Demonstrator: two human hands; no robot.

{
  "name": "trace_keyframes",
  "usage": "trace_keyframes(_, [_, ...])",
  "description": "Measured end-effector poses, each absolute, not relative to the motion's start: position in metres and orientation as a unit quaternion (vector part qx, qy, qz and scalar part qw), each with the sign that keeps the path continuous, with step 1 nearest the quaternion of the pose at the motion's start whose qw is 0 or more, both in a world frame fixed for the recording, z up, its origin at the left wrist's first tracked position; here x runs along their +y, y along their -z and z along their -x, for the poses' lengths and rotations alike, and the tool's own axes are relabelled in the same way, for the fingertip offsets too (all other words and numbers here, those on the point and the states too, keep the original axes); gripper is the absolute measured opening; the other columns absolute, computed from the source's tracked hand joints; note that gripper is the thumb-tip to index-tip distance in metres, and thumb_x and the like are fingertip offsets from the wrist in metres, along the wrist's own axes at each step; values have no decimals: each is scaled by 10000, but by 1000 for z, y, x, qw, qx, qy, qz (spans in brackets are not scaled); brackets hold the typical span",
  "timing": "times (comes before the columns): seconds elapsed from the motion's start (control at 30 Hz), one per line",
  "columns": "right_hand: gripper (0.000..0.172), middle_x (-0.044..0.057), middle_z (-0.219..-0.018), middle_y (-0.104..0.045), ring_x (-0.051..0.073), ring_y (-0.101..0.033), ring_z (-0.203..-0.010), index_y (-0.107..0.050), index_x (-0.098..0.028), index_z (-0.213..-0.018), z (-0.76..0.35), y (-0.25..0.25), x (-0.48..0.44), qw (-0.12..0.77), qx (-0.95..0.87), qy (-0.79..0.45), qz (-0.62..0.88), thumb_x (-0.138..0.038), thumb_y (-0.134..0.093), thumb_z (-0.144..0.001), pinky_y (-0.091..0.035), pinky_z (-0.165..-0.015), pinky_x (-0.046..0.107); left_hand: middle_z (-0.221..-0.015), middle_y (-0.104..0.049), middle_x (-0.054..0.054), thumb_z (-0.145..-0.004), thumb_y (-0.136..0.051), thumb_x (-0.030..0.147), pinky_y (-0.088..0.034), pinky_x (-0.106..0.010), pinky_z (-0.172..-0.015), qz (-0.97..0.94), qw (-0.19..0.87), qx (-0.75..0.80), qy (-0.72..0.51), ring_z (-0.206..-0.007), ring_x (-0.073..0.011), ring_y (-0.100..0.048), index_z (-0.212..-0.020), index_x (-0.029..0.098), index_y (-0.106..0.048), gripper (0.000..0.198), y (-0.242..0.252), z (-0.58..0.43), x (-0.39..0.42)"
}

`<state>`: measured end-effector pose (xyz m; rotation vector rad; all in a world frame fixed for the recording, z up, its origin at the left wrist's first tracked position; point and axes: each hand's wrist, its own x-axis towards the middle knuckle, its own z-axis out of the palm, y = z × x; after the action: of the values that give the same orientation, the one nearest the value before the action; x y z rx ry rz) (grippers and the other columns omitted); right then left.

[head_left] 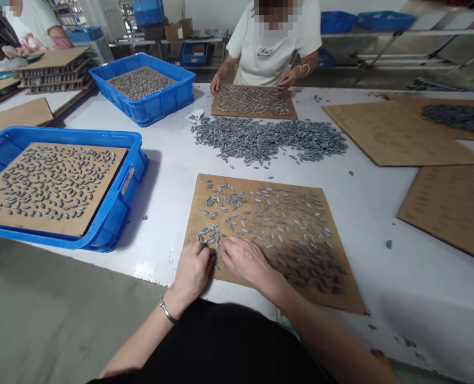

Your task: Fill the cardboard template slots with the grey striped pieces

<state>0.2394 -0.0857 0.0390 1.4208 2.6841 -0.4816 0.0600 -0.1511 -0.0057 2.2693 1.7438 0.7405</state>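
In front of me a brown cardboard sheet [195, 221] lies on the table, with small grey leaf-shaped pieces [279, 234] spread over it. They stand in loose rows on the right and cluster more tightly on the left. My left hand [194, 268], with a metal bangle on its wrist, rests at the sheet's near left edge, its fingers curled in. Beside it, my right hand [245, 260] lies over the sheet, fingers bent down among the pieces. Both sets of fingertips are partly hidden, so anything pinched in them cannot be made out.
A heap of grey pieces [256, 140] lies beyond my sheet. Across the table a co-worker [276, 50] handles another filled sheet [252, 113]. Two blue crates [117, 213] hold filled sheets at left. Cardboard sheets [380, 136] overlap at right. Another person [40, 26] stands far left.
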Motion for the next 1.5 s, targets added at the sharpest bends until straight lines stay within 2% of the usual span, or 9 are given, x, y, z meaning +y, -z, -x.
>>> trace_keyframes(0.1, [230,78,-956,-738,189,-674,-872,-715,-188,-901,-250,-38,-81,15,867,140,-478,-195,-519,-1021,-415,-776,302,-883,-637,-75,-1015,-538,154,-493,-377,-722,-773,67,595,-212,-785,-221,-572,-890,189,-653,173,9,-65,-148])
trace_keyframes(0.27, [221,50,-920,-716,176,-646,-839,-700,-200,-863,-268,-33,-92,-25,883,148,-444,-184,-539,-1013,-401,-775,306,-893,-632,-75,-1022,-493,128,-483,-377,-735,-784,86,579,-207,-793,-221,-554,-921,192,-653,200,11,-61,-147])
trace_keyframes(0.37, [177,42,-937,-701,178,-635,-867,-705,-203,-904,-266,-32,-102,-21,895,161,-416,-168,-565,-1005,-397,-808,310,-892,-619,-77,-1015,-488,118,-479,-383,-737,-779,86,585,-210,-803,-228,-546,-921,192,-651,202,10,-59,-148])
trace_keyframes(0.6, [243,37,-933,-684,185,-609,-866,-694,-206,-893,-252,-31,-107,11,914,142,-379,-149,-506,-1036,-392,-838,327,-925,-614,-82,-993,-568,151,-453,-382,-738,-776,73,601,-178,-841,-234,-546,-844,201,-667,186,1,-60,-140])
trace_keyframes(0.73, [246,40,-910,-681,185,-607,-842,-684,-202,-854,-256,-29,-107,7,907,139,-397,-128,-514,-1015,-399,-817,326,-931,-621,-76,-1007,-574,179,-448,-371,-739,-763,78,611,-198,-853,-226,-552,-888,209,-705,179,-1,-59,-136])
trace_keyframes(0.87, [236,29,-885,-695,179,-630,-852,-699,-209,-863,-267,-27,-106,-13,900,168,-402,-93,-533,-983,-404,-823,318,-907,-619,-74,-1048,-525,231,-472,-362,-761,-759,93,586,-268,-868,-217,-571,-981,210,-728,215,-4,-55,-146])
trace_keyframes(1.0, [229,22,-887,-716,174,-650,-868,-712,-220,-865,-274,-23,-106,-23,894,201,-398,-125,-549,-993,-410,-824,306,-928,-642,-79,-1058,-527,266,-477,-360,-750,-797,112,537,-252,-858,-214,-583,-1009,208,-726,213,-2,-57,-163])
trace_keyframes(1.17, [215,32,-904,-724,179,-658,-861,-705,-212,-866,-276,-22,-102,-37,883,216,-415,-145,-543,-992,-432,-822,302,-870,-634,-65,-1036,-560,207,-446,-361,-720,-804,88,547,-214,-819,-219,-563,-944,201,-703,170,5,-64,-167])
trace_keyframes(1.5, [249,61,-915,-732,196,-672,-827,-722,-227,-924,-315,-26,-83,-118,823,185,-524,-275,-490,-1000,-471,-771,293,-871,-628,-74,-1069,-467,210,-420,-360,-725,-798,50,541,-260,-803,-209,-535,-898,190,-658,257,1,-84,-149])
